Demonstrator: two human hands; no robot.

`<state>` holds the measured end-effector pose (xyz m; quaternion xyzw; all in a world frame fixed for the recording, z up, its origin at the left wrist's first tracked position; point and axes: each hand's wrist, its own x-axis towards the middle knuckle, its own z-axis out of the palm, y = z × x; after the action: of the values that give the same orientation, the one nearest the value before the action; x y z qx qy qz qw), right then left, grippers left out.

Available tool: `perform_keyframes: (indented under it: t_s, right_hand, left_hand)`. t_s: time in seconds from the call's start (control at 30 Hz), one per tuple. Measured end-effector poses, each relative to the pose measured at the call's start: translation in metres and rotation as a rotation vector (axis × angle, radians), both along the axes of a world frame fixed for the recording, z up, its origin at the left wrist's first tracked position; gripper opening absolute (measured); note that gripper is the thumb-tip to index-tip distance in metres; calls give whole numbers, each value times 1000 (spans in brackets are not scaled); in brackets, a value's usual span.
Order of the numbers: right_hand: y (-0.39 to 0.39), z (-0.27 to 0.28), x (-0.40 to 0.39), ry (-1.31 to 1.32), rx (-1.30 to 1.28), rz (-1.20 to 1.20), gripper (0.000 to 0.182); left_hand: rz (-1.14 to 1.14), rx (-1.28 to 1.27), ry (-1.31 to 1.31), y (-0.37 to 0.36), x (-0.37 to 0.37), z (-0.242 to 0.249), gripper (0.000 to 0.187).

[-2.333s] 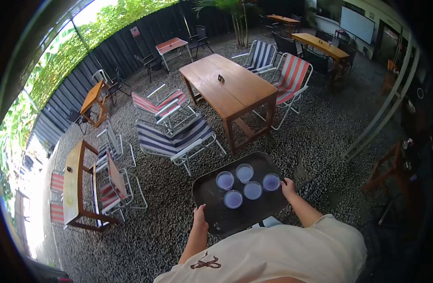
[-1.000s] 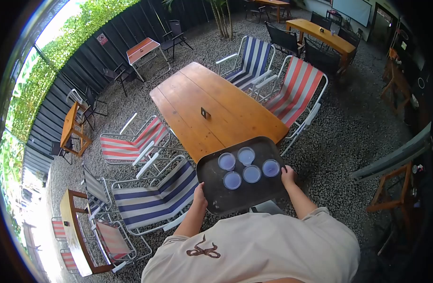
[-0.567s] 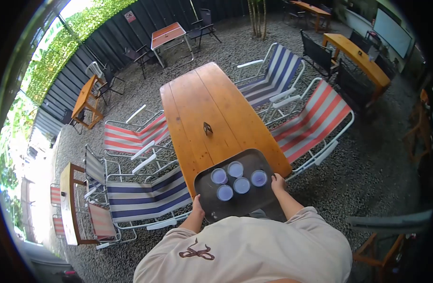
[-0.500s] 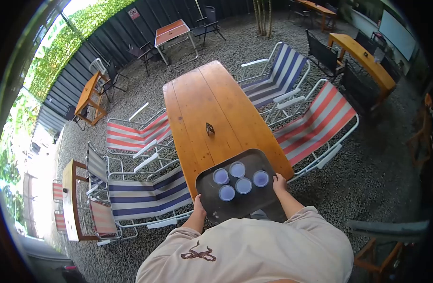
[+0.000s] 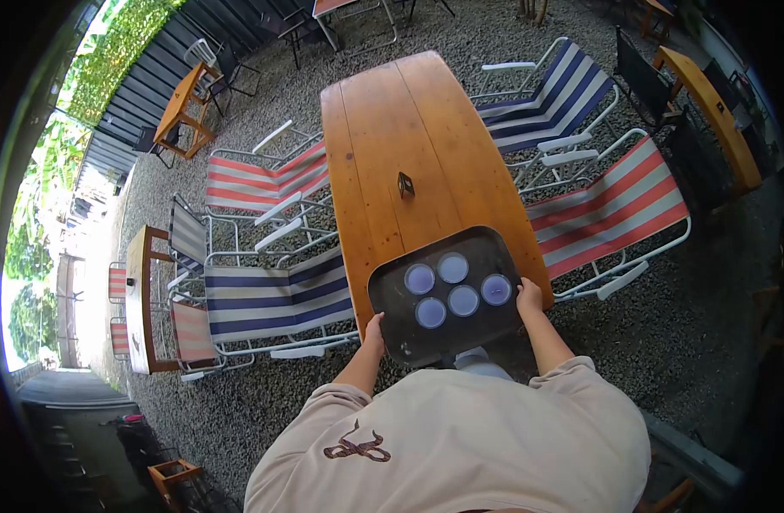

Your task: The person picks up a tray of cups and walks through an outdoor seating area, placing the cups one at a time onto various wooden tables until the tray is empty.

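A dark serving tray [image 5: 486, 250] is held level between my two hands, its far part overlapping the near end of the wooden table [image 5: 392, 111]. My left hand [image 5: 374, 331] grips the tray's left edge, and my right hand [image 5: 530, 297] grips the right edge. Several round cups with pale purple tops stand on the tray, among them one cup [image 5: 453, 268] at the back and another cup [image 5: 495, 289] nearest my right hand. Beyond the tray, a small dark tent-shaped stand [image 5: 406, 185] sits on the tabletop.
Striped folding chairs flank the table: a blue chair [image 5: 277, 295] and a red chair [image 5: 268, 178] on the left, another blue chair [image 5: 550, 98] and red chair [image 5: 614, 201] on the right. Gravel [image 5: 264, 427] covers the ground. A narrow wooden table [image 5: 142, 299] stands farther left.
The view has tilted downward and shifted, so the table and chairs appear higher and farther right. Both hands still hold the tray, with the cups in the same arrangement.
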<state>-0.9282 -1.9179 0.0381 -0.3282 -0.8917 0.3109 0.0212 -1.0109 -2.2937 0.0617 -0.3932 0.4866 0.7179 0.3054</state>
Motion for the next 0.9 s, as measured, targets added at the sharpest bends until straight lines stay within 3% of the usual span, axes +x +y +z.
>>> perform_keyframes:
  t_s: [0.07, 0.1, 0.17, 0.27, 0.37, 0.57, 0.67, 0.83, 0.9]
  right_hand:
    - [7, 4, 2, -15, 0, 93, 22]
    - [11, 19, 0, -118, -132, 71, 24]
    - [15, 37, -5, -218, 25, 163, 27]
    - [10, 68, -15, 28, 69, 226, 35]
    - [-10, 104, -22, 321, 74, 478, 46]
    - [-36, 148, -19, -85, 139, 915, 65]
    - [-38, 128, -23, -74, 114, 862, 60]
    - [-32, 149, -48, -139, 57, 804, 54]
    - [-25, 162, -69, -102, 86, 743, 54]
  left_hand:
    - [-137, -118, 222, -14, 0, -29, 34]
    - [-165, -189, 282, -15, 5, -29, 35]
    - [-231, -329, 404, -14, 9, -28, 38]
    - [-341, -596, 327, -15, 15, -13, 50]
    - [-376, -536, 202, -15, 19, 11, 60]
    - [-387, -585, 185, -39, 22, -24, 67]
    - [-437, -590, 217, -37, 24, -16, 65]
    - [-447, -518, 385, -58, 41, -64, 60]
    - [-402, -574, 396, -53, 43, -59, 55]
